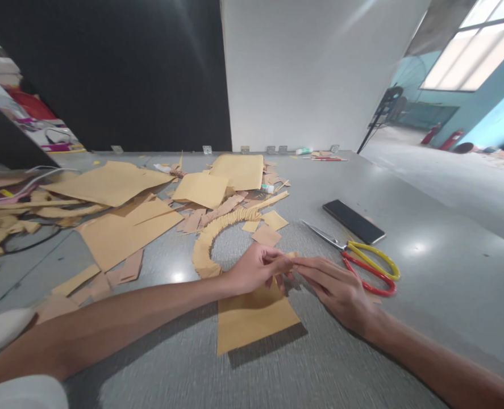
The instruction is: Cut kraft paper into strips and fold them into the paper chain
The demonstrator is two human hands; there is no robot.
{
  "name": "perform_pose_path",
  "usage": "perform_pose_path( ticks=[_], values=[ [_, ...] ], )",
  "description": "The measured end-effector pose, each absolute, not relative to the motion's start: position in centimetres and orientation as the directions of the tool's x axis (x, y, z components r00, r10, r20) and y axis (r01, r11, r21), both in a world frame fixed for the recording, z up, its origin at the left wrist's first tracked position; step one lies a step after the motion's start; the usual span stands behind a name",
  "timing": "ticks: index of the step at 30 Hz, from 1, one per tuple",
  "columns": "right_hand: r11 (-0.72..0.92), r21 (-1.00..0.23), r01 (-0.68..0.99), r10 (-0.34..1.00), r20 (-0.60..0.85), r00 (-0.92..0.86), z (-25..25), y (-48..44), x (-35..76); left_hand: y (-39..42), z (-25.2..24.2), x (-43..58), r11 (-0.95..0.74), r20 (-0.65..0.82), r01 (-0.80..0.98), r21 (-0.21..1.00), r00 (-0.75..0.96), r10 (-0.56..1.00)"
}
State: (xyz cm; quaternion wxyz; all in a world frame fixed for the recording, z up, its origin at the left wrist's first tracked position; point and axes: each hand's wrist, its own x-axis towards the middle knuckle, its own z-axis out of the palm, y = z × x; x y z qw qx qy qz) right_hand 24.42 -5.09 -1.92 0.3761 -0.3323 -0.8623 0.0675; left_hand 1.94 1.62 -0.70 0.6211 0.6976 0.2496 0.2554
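Brown sheet (255, 318) is located under and in front of the left hand (255, 270), its near edge raised slightly and a shadow cast on the desk (439, 284). A narrow paper edge (293, 255) is pinched between the left fingers; whether it belongs to the same sheet cannot be told. The fingers of the right hand (341, 292) are brought together at that edge; whether paper is gripped or only pressed there cannot be told, contact being partly hidden.

Handling (judged): very light, thin, fairly stiff when flat; creases likely retained, tearing possible under a hard pull. Best taken by opposite edges, fingertips only. Pleated arc (204, 241), beside the left wrist, is judged springy and easily crushed; to be lifted by its flatter end.

Surface: grey, smooth, light reflected in spots. Scissors (346, 246) and phone (354, 221) are placed to the right; paper offcuts (234, 204) are scattered beyond the hands. Room: desk backed by black panel (149, 74) and white panel (311, 68); window (456, 59) and red extinguishers (451, 140) noted at far right.
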Motion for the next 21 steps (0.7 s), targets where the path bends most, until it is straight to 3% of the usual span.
perform_pose_path(
  ticks=[4, 8, 13, 21],
  values=[
    [0.74, -0.398, 0.542, 0.656, 0.608, -0.448, -1.7, -5.3, 23.8, 1.5, -0.4, 1.8, -0.122, 0.055, 0.039, 0.992, 0.735, 0.676],
    [0.503, -0.593, 0.629, 0.843, 0.495, -0.209, -1.1, -5.4, 23.2, 1.1, 0.2, 1.7, -0.137, 0.05, 0.061, 0.989, 0.728, 0.683],
    [0.367, -0.692, 0.621, 0.926, 0.208, -0.315, -0.5, -5.2, 23.0, 0.7, 0.4, 1.8, -0.144, 0.05, 0.061, 0.988, 0.749, 0.66],
    [0.313, -0.789, 0.529, 0.935, 0.158, -0.317, -0.6, -5.0, 23.2, 0.8, -0.6, 2.0, -0.13, 0.035, 0.078, 0.988, 0.716, 0.698]
  ],
)
